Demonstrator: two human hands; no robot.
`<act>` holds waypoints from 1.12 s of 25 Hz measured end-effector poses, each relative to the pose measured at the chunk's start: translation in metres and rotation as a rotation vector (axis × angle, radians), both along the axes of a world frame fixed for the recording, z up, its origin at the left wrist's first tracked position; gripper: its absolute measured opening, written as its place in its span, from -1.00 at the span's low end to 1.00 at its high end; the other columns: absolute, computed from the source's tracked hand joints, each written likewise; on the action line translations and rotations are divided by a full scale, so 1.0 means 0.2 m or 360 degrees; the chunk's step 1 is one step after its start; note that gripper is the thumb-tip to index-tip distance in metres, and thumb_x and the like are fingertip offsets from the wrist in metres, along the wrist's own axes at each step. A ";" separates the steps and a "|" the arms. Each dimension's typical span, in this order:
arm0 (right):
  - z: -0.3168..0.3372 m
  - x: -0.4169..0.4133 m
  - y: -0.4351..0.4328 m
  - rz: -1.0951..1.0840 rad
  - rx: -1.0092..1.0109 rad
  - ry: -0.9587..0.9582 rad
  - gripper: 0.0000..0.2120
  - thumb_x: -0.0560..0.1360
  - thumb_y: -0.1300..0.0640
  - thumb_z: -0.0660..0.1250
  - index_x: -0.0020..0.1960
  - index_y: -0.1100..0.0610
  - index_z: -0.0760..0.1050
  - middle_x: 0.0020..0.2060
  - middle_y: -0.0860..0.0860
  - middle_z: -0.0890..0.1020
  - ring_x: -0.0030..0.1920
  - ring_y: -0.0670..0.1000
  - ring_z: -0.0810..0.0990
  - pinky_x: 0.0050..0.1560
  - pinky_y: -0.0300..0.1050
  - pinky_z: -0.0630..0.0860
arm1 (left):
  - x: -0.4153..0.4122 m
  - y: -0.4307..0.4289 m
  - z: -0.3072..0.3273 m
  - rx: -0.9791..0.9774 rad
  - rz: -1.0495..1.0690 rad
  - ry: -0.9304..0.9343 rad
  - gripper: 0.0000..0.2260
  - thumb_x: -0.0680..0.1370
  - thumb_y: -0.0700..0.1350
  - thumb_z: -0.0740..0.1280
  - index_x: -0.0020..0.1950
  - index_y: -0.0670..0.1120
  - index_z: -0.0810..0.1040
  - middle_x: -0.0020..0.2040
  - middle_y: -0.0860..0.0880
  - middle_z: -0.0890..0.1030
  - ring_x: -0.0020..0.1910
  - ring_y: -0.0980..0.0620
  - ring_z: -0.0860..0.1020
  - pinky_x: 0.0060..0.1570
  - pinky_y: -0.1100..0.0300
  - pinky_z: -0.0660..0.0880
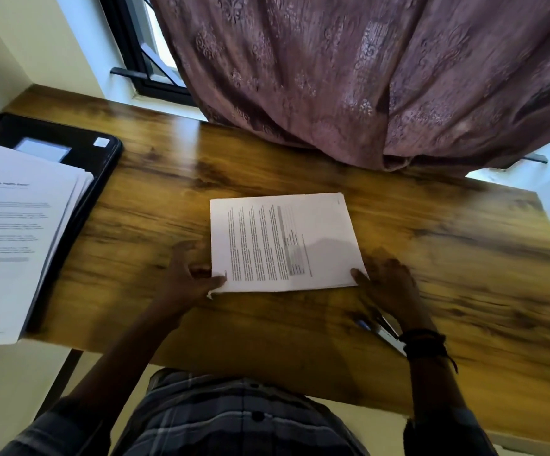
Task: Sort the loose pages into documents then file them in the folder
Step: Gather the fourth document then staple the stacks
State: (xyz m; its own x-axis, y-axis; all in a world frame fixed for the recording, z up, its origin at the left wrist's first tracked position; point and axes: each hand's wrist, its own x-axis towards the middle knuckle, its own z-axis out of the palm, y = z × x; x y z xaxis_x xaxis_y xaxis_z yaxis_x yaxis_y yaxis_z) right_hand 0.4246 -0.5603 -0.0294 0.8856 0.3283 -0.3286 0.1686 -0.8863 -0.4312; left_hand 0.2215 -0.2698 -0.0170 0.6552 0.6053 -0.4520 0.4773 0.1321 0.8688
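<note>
Pinching the near-left corner of a thin stack of pages (287, 241), our left hand (190, 274) has its thumb on top and fingers curled at the edge; that corner lifts a bit off the table (464, 258). Our right hand (387, 284) sits at the near-right corner, thumb on the paper, fingers fairly straight on the wood beside the stack, not gripping as far as we can tell (pic is blurry). Stack lies mid-table, text running sideways to us. Under the right wrist, w/ its dark wristband (426, 345), lies a pen (364, 324). Far left: black folder (102, 166) flat on the table, w/ a bigger pile of printed sheets (14, 232) on it, overhanging the near edge. Beyond: mauve curtain (349, 77) draping onto the tabletop, window (135, 54) at back left.
</note>
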 end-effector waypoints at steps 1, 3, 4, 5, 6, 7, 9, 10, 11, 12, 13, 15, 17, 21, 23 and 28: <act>-0.03 -0.04 -0.07 -0.0011 -0.0100 0.0037 -0.22 0.27 -0.55 0.25 0.22 0.02 0.46 0.16 0.03 0.49 0.13 0.11 0.50 0.06 -0.01 0.49 | 0.00 0.00 0.00 -0.0014 0.0017 -0.0040 -0.56 0.42 -0.35 0.48 0.18 -0.05 0.41 -0.08 0.02 0.61 -0.09 0.07 0.62 -0.37 0.21 0.58; -0.06 -0.15 -0.20 0.0085 -0.0172 0.0037 -0.25 0.23 -0.45 0.39 0.14 0.09 0.41 0.11 0.04 0.45 0.14 0.13 0.46 0.01 -0.06 0.40 | 0.00 -0.01 0.02 -0.0027 -0.0028 -0.0065 -0.75 0.45 -0.34 0.46 0.05 -0.10 0.54 -0.08 0.04 0.63 -0.10 0.08 0.64 -0.35 0.31 0.58; -0.06 -0.21 -0.24 0.0144 -0.0114 -0.0014 -0.39 0.28 -0.30 0.49 0.05 0.11 0.39 0.04 0.04 0.48 0.11 0.12 0.47 -0.05 -0.08 0.38 | -0.01 -0.02 0.03 -0.0038 -0.0055 -0.0060 -0.79 0.46 -0.32 0.46 0.03 -0.11 0.58 -0.07 0.04 0.65 -0.10 0.08 0.64 -0.32 0.33 0.58; -0.07 -0.25 -0.26 0.0155 -0.0047 -0.0073 -0.52 0.32 -0.14 0.54 -0.01 0.13 0.40 -0.03 0.02 0.51 0.06 0.10 0.51 -0.12 -0.11 0.38 | -0.02 -0.02 0.02 -0.0065 -0.0060 -0.0055 -0.81 0.46 -0.29 0.46 0.03 -0.10 0.61 -0.04 0.03 0.66 -0.08 0.07 0.65 -0.27 0.31 0.59; -0.06 -0.29 -0.26 0.0151 0.0029 -0.0116 -0.63 0.36 -0.05 0.54 -0.07 0.14 0.45 -0.12 -0.03 0.52 -0.01 0.08 0.54 -0.20 -0.18 0.37 | -0.02 -0.02 0.02 -0.0113 -0.0045 -0.0056 -0.82 0.47 -0.28 0.46 0.03 -0.09 0.63 -0.01 0.02 0.67 -0.05 0.06 0.66 -0.20 0.27 0.61; -0.03 -0.31 -0.23 0.0146 0.0097 -0.0139 -0.73 0.40 -0.01 0.51 -0.11 0.12 0.48 -0.20 -0.07 0.51 -0.11 0.04 0.56 -0.26 -0.23 0.34 | -0.02 -0.03 0.02 -0.0165 -0.0025 -0.0068 -0.81 0.47 -0.27 0.46 0.04 -0.09 0.63 0.01 0.01 0.67 -0.02 0.04 0.67 -0.14 0.22 0.62; 0.05 -0.34 -0.13 0.0116 0.0358 -0.0025 -0.83 0.47 -0.03 0.42 -0.17 0.02 0.49 -0.32 -0.07 0.55 -0.27 -0.01 0.57 -0.30 -0.20 0.43 | -0.02 -0.04 0.02 -0.0240 0.0021 -0.0100 -0.81 0.47 -0.28 0.45 0.06 -0.11 0.63 0.05 -0.01 0.67 0.00 0.00 0.67 -0.09 0.16 0.64; 0.11 -0.38 -0.04 0.0016 0.0601 0.0202 -0.88 0.50 -0.04 0.38 -0.12 -0.01 0.51 -0.29 -0.02 0.60 -0.27 -0.01 0.61 -0.25 -0.13 0.53 | -0.02 -0.05 0.03 -0.0267 0.0050 -0.0111 -0.81 0.47 -0.29 0.44 0.06 -0.13 0.63 0.05 -0.02 0.67 0.00 -0.01 0.68 -0.09 0.16 0.65; 0.16 -0.43 0.04 -0.0128 0.0877 0.0530 -0.88 0.51 -0.05 0.35 -0.02 -0.02 0.53 -0.18 0.01 0.64 -0.21 -0.02 0.65 -0.18 -0.08 0.60 | -0.01 -0.07 0.04 -0.0292 0.0079 -0.0136 -0.81 0.48 -0.30 0.44 0.06 -0.15 0.63 0.05 -0.03 0.68 -0.02 -0.01 0.68 -0.10 0.16 0.65; 0.21 -0.49 0.13 -0.0235 0.1113 0.0880 -0.79 0.52 -0.06 0.33 0.09 0.01 0.54 -0.10 0.02 0.65 -0.16 -0.02 0.66 -0.13 -0.06 0.61 | -0.01 -0.08 0.04 -0.0319 0.0100 -0.0154 -0.81 0.48 -0.32 0.43 0.07 -0.17 0.63 0.05 -0.04 0.68 -0.02 -0.02 0.68 -0.11 0.16 0.66; 0.24 -0.56 0.22 -0.0301 0.1242 0.1194 -0.70 0.52 -0.08 0.31 0.17 0.06 0.53 -0.08 0.05 0.64 -0.17 -0.02 0.64 -0.12 -0.07 0.59 | -0.01 -0.10 0.04 -0.0350 0.0117 -0.0172 -0.81 0.48 -0.33 0.43 0.07 -0.19 0.63 0.05 -0.06 0.68 -0.02 -0.03 0.68 -0.12 0.17 0.66; 0.21 -0.66 0.38 -0.0354 0.1211 0.1575 -0.61 0.56 -0.13 0.26 0.21 0.15 0.51 -0.15 0.07 0.58 -0.26 -0.03 0.57 -0.21 -0.10 0.51 | 0.00 -0.12 0.05 -0.0410 0.0154 -0.0183 -0.82 0.48 -0.34 0.42 0.05 -0.19 0.62 0.06 -0.08 0.68 0.00 -0.05 0.67 -0.11 0.16 0.65; 0.18 -0.72 0.50 -0.0408 0.1152 0.1711 -0.58 0.58 -0.19 0.21 0.13 0.15 0.52 -0.28 0.04 0.52 -0.35 -0.05 0.50 -0.33 -0.17 0.43 | 0.00 -0.16 0.05 -0.0445 0.0186 -0.0183 -0.82 0.48 -0.35 0.42 0.04 -0.17 0.62 0.06 -0.09 0.68 0.01 -0.05 0.68 -0.04 0.10 0.64; 0.15 -0.74 0.60 -0.0574 0.1197 0.1662 -0.55 0.58 -0.20 0.19 0.16 0.16 0.53 -0.35 0.04 0.53 -0.39 -0.05 0.48 -0.41 -0.20 0.43 | -0.02 -0.21 0.03 -0.0386 0.0218 -0.0191 -0.79 0.48 -0.32 0.44 0.09 -0.15 0.61 0.03 -0.07 0.69 -0.06 0.05 0.69 -0.15 0.21 0.63; 0.14 -0.75 0.61 -0.0605 0.1239 0.1620 -0.53 0.57 -0.16 0.22 0.22 0.21 0.53 -0.29 0.04 0.55 -0.38 -0.07 0.50 -0.43 -0.21 0.44 | -0.04 -0.22 0.02 -0.0344 0.0232 -0.0208 -0.77 0.48 -0.30 0.45 0.12 -0.16 0.61 0.02 -0.07 0.69 -0.08 0.05 0.69 -0.21 0.25 0.61; 0.13 -0.75 0.61 -0.0627 0.1292 0.1649 -0.52 0.57 -0.15 0.25 0.28 0.20 0.51 -0.20 0.10 0.57 -0.37 -0.06 0.52 -0.42 -0.20 0.47 | -0.05 -0.24 0.01 -0.0239 0.0256 -0.0232 -0.77 0.47 -0.30 0.46 0.11 -0.15 0.63 0.00 -0.10 0.70 -0.08 0.02 0.69 -0.22 0.26 0.60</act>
State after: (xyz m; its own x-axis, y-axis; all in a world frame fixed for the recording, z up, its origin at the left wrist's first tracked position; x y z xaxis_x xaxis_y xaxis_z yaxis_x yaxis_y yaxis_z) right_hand 0.2742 -0.4375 -0.0024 0.4339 0.5304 -0.7283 -0.7466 -0.2408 -0.6202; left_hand 0.2110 -0.3174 -0.0145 0.6208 0.6400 -0.4528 0.3111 0.3290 0.8916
